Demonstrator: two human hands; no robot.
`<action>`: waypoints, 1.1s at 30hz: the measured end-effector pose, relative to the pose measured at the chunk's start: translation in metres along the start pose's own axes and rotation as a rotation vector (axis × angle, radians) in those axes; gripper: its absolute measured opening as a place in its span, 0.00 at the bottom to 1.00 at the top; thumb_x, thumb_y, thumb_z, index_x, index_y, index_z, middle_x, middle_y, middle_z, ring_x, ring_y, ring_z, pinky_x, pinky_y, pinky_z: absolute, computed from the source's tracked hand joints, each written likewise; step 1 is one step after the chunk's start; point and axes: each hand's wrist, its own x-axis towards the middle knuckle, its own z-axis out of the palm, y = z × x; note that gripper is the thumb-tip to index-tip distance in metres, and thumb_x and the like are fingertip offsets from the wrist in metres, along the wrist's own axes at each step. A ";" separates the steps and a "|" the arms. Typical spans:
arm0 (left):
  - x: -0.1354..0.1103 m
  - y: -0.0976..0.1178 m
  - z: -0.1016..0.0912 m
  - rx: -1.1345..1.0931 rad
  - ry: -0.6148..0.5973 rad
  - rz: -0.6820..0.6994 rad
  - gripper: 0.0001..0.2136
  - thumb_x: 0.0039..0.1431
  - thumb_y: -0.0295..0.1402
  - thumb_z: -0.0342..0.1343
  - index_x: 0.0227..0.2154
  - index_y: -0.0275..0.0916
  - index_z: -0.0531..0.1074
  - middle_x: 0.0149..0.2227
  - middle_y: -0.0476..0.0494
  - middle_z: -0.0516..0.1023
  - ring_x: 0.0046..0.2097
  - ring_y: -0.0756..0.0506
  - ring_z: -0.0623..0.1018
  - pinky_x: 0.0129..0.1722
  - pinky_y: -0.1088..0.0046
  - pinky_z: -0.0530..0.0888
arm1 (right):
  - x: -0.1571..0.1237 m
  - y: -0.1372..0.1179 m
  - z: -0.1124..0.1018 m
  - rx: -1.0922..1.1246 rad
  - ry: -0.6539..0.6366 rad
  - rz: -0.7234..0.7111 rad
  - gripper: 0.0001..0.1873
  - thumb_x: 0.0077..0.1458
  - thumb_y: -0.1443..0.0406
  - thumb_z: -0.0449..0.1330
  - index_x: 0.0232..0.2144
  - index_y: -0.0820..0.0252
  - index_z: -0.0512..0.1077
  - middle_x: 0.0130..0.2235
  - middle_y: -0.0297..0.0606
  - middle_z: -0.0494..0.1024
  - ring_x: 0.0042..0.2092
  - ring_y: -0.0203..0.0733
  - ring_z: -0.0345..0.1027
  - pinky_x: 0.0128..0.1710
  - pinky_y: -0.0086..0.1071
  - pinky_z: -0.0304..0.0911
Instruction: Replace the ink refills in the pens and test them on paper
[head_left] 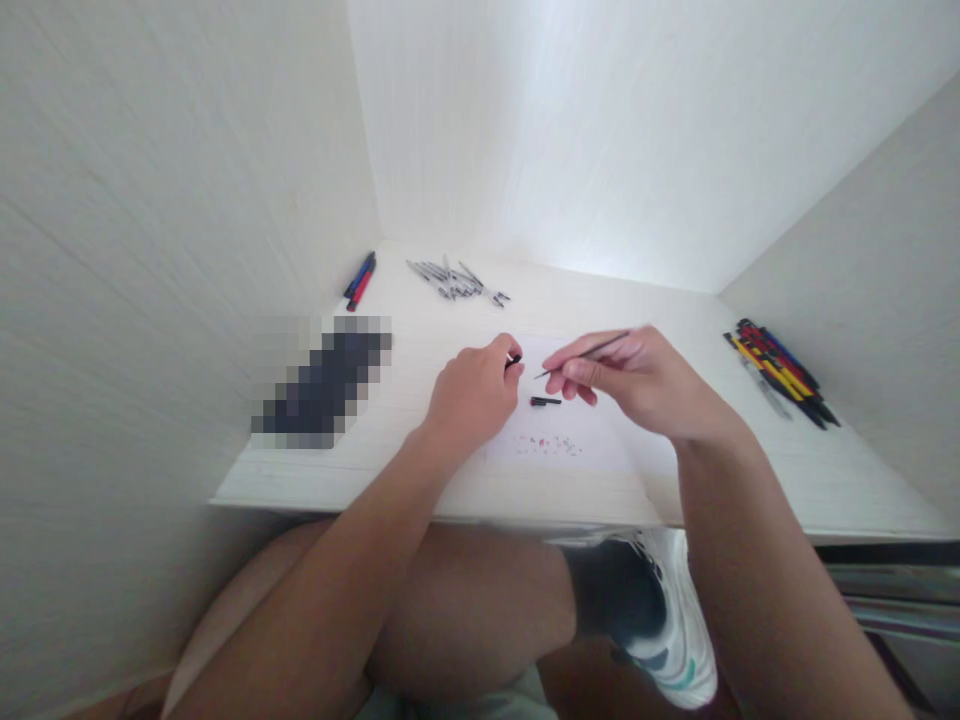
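Observation:
My left hand (474, 392) is closed in a loose fist, pinching a small black pen part (513, 361) at its fingertips. My right hand (626, 378) pinches a thin dark pen refill (581, 354) whose tip points left toward the left hand. Between both hands a short black piece (545, 401) lies on a white paper sheet (570, 450). Tiny coloured bits (547, 443) are scattered on the sheet near me.
On the white desk (825, 480), a pile of grey pen barrels (454, 279) lies at the back. A blue and a red pen (361, 280) lie back left, a bundle of coloured pens (780, 372) at the right. A blurred dark object (322, 385) sits left. Walls enclose three sides.

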 end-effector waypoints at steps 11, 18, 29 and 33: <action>0.000 -0.003 0.005 0.112 0.015 0.059 0.11 0.71 0.33 0.52 0.51 0.42 0.75 0.44 0.37 0.84 0.47 0.35 0.83 0.47 0.60 0.76 | -0.061 0.043 0.070 0.006 0.403 0.129 0.06 0.63 0.62 0.67 0.37 0.59 0.81 0.37 0.41 0.86 0.38 0.44 0.79 0.44 0.40 0.72; 0.001 -0.004 0.001 0.096 -0.006 0.056 0.11 0.70 0.33 0.52 0.51 0.42 0.76 0.46 0.36 0.84 0.48 0.34 0.82 0.49 0.58 0.76 | -0.063 0.048 0.072 -0.100 0.325 0.121 0.06 0.62 0.62 0.67 0.36 0.57 0.83 0.42 0.40 0.86 0.45 0.47 0.78 0.49 0.41 0.69; -0.001 -0.003 0.000 0.134 -0.028 0.045 0.12 0.70 0.34 0.51 0.51 0.42 0.76 0.45 0.35 0.84 0.47 0.33 0.82 0.48 0.57 0.76 | -0.063 0.049 0.073 -0.278 0.333 0.191 0.07 0.63 0.60 0.66 0.38 0.57 0.80 0.35 0.37 0.83 0.34 0.43 0.72 0.37 0.38 0.65; 0.000 -0.003 0.001 0.147 -0.023 0.051 0.12 0.70 0.34 0.51 0.51 0.42 0.76 0.45 0.35 0.84 0.48 0.33 0.82 0.48 0.57 0.76 | -0.062 0.049 0.074 -0.283 0.330 0.179 0.07 0.63 0.61 0.65 0.38 0.58 0.80 0.35 0.37 0.82 0.34 0.42 0.71 0.37 0.37 0.65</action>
